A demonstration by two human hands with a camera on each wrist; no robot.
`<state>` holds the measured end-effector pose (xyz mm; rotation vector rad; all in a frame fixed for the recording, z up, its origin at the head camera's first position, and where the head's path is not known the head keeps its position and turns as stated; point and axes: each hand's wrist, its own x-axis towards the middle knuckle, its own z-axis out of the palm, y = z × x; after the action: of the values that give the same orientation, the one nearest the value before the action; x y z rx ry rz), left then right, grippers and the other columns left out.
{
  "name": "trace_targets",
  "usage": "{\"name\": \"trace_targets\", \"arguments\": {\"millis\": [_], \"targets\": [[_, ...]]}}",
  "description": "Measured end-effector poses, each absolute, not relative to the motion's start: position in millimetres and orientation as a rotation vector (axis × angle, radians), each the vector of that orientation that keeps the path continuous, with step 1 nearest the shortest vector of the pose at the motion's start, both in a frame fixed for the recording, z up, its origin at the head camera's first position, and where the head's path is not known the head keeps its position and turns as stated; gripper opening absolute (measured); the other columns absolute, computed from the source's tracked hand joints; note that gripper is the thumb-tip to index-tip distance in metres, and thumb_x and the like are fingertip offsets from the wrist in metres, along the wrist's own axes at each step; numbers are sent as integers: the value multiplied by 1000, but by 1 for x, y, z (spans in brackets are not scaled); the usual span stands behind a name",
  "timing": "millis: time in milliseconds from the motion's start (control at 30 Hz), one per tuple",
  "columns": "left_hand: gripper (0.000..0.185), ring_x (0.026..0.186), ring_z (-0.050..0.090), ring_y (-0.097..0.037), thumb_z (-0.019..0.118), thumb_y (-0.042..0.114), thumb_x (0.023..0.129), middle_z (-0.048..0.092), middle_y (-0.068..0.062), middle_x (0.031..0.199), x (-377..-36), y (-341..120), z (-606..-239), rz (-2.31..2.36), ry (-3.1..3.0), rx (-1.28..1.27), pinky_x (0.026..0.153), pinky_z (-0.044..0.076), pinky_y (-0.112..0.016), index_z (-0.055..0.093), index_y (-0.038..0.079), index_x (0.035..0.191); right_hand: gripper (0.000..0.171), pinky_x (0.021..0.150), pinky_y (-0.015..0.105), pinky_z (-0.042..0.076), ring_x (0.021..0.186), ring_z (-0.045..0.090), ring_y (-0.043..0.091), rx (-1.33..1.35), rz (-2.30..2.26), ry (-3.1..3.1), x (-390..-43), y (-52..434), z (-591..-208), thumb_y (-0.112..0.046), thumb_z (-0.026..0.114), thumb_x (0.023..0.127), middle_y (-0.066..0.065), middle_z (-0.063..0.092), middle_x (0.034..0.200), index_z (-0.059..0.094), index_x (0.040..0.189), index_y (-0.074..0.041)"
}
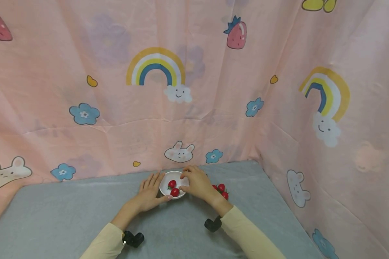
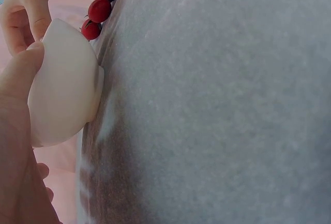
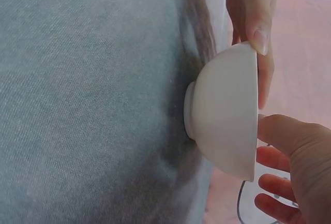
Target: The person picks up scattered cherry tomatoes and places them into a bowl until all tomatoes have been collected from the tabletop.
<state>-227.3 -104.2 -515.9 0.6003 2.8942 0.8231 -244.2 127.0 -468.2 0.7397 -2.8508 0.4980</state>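
Observation:
A small white bowl (image 1: 164, 184) stands on the grey cloth and holds two red cherry tomatoes (image 1: 172, 184). My left hand (image 1: 149, 192) lies against the bowl's left side with straight fingers, and its thumb (image 2: 20, 71) presses the bowl's wall (image 2: 64, 84). My right hand (image 1: 197, 183) hovers at the right rim with loosely curled fingers. In the right wrist view its thumb (image 3: 289, 136) sits near the rim of the bowl (image 3: 222, 110), and nothing shows between its fingers. More loose tomatoes (image 1: 221, 187) lie just right of that hand, also in the left wrist view (image 2: 99, 9).
The grey cloth-covered table (image 1: 68, 216) spreads wide to the left and towards me. A pink patterned curtain (image 1: 214, 108) walls the back and the right side close behind the bowl. Black camera mounts (image 1: 133, 238) sit on both wrists.

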Motion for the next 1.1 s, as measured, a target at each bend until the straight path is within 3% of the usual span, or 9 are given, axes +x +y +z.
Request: {"name": "trace_targets", "arguments": {"millis": [633, 1100], "targets": [[102, 153, 10, -43, 61, 65, 86, 13, -15, 167, -228, -104, -516, 829, 2898, 591, 117, 8, -71, 15, 12, 160, 31, 101, 44, 52, 118, 58, 26, 725, 615, -2753, -257, 152, -463, -31, 81, 82, 7, 63, 124, 74, 105, -12], [103, 154, 8, -42, 62, 65, 86, 12, -15, 167, -226, -104, -513, 827, 2882, 585, 118, 6, -70, 14, 13, 160, 33, 98, 47, 52, 118, 60, 30, 599, 614, -2779, -270, 183, -461, -30, 81, 82, 8, 65, 123, 73, 108, -11]]}}
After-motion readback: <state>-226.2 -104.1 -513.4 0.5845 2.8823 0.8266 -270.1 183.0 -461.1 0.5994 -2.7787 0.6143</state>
